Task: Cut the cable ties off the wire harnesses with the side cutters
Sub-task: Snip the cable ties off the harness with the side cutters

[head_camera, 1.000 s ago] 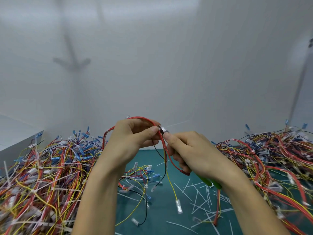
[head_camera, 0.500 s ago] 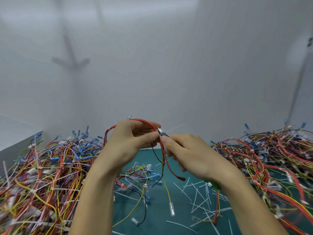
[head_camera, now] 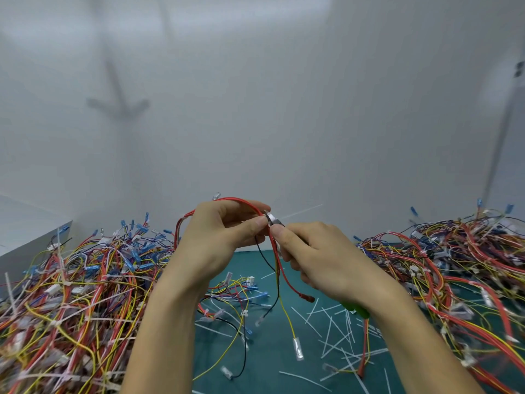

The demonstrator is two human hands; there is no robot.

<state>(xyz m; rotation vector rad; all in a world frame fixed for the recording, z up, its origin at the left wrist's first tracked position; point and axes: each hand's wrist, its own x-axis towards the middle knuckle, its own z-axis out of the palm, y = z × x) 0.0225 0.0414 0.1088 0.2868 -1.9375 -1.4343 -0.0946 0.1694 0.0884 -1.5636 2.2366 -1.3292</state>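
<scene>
— On the near edge of the tabletop, how much looks done?
— A scatter of cut ties lies on the green surface, with a few loose wires beside them. I'd judge some harnesses are finished.
— And just beyond that?
— Both hands are raised over the tabletop. The left hand has its grip pinched on a harness, thumb against fingers, with red, yellow and black wires hanging from it. The right hand has its grip wrapped round the side cutters. The green handle pokes out below the wrist, and the metal tip touches the harness right at the left thumb.
— Is the tie cut?
— Cannot tell. The tie is hidden between the fingertips, and whether the blades are apart or together is too small to see.
— What's left?
— Plenty. The left pile and the right pile, reaching back to the wall, show white ties all through them.
</scene>
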